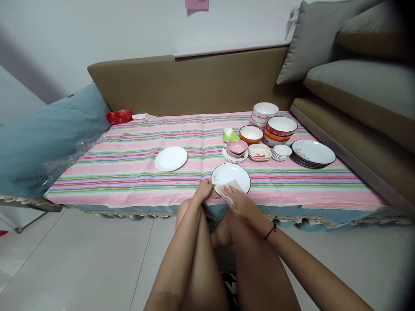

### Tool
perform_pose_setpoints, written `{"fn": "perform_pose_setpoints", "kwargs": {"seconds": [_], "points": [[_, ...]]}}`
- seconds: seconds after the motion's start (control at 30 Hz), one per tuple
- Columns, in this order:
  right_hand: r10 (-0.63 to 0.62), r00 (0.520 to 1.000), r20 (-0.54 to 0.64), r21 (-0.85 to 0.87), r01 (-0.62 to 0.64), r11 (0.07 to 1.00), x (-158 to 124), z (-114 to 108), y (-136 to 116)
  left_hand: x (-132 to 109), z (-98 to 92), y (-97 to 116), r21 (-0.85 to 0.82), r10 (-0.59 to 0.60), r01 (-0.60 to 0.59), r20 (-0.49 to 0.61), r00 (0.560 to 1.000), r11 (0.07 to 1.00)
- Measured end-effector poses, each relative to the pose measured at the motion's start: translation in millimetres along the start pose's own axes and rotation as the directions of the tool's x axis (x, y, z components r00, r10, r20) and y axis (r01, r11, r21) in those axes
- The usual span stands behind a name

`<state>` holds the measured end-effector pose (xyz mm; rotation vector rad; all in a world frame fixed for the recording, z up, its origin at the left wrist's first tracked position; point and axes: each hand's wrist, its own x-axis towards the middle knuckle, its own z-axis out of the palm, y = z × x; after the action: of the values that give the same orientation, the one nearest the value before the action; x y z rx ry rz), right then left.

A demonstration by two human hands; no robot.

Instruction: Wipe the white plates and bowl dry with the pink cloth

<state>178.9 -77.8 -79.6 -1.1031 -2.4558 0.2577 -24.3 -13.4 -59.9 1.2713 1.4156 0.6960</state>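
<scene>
A white plate with a dark rim and a small printed pattern (227, 172) is tilted up at the front edge of the striped cloth. My left hand (206, 190) grips its left edge, fingers closed round the rim. Pressed against the plate's face is a pale cloth or tissue (238, 185), with my right hand (236, 198) laid over it. A plain white plate (171, 158) lies flat to the left. Just behind the held plate, small pink bowls (237, 147) rest on a few small plates (229, 159).
Stacked bowls (266, 109), an orange bowl (251, 134), square dishes (260, 152), small saucers (282, 150) and patterned plates (313, 152) stand to the right. A red bundle (119, 116) lies at the far left. Cushions (359, 86) pile up on the right.
</scene>
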Motion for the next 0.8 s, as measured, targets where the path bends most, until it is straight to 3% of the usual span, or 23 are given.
{"fn": "perform_pose_setpoints", "kwargs": {"seconds": [0.13,0.27,0.37,0.57,0.67,0.8], "points": [[0.181,0.983,-0.003,-0.165,-0.179,0.970,-17,-7,20,3,2.8,-1,0.020,0.010,-0.009,-0.055,0.998,1.000],[0.259,0.966,-0.005,-0.246,-0.253,0.936,-4,0,24,6,3.8,1,0.158,0.050,-0.023,-0.170,0.984,0.987],[0.218,0.976,0.016,-0.234,-0.208,0.950,11,3,27,5,1.9,3,0.213,0.057,-0.016,-0.186,0.981,0.977],[0.184,0.983,-0.001,-0.157,-0.182,0.971,29,-6,43,-1,-0.9,0,0.150,0.009,0.004,-0.085,0.996,0.989],[0.151,0.989,0.001,-0.082,-0.151,0.985,28,-10,34,1,-0.2,0,0.104,-0.001,0.012,-0.108,0.994,0.995],[-0.003,1.000,0.015,0.051,0.002,0.999,11,-12,10,4,2.2,1,0.061,-0.006,0.015,-0.141,0.990,0.998]]}}
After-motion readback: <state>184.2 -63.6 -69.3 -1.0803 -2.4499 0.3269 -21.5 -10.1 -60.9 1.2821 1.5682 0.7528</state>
